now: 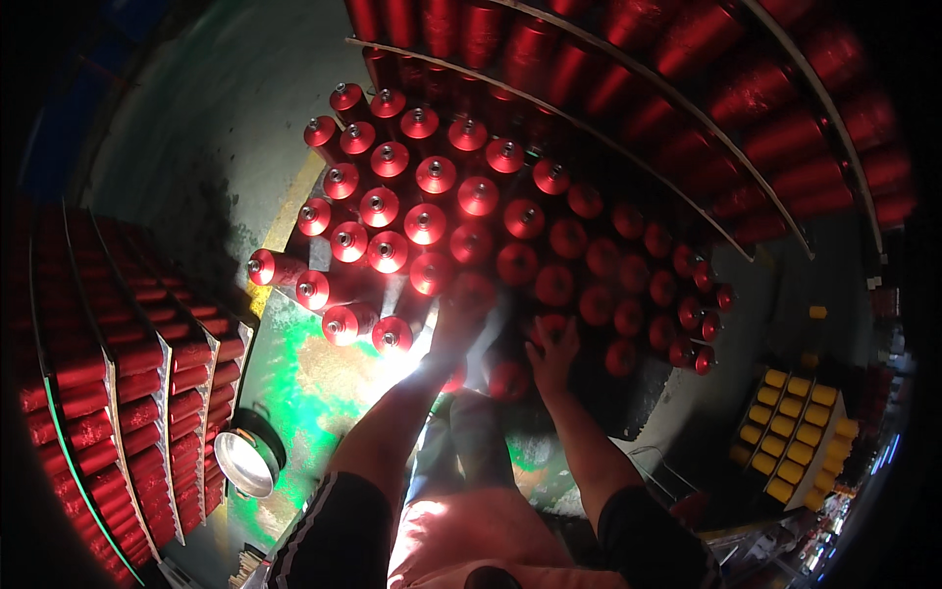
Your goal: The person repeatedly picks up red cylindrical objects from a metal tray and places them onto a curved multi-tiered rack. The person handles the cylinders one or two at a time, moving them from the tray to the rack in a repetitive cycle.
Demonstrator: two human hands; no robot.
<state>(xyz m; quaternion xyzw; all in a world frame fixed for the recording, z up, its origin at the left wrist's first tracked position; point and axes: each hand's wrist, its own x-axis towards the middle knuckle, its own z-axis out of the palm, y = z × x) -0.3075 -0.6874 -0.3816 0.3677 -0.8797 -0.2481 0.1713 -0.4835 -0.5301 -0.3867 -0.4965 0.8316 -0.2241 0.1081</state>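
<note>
Many red metal cylinders stand upright in close rows in front of me, each with a domed top and a narrow metal neck. They look like fire extinguisher bodies. My left hand reaches to a dim red cylinder near the middle of the front rows; glare and blur hide its fingers. To its right, my right hand has its fingers curved around the top of another red cylinder. Between my forearms stands a further cylinder, close to my legs.
Racks of stacked red cylinders rise at the far right and at the left. A round metal pan sits on the green-stained floor. At the right is a stack of yellow cylinders. Strong light glares beside my left forearm.
</note>
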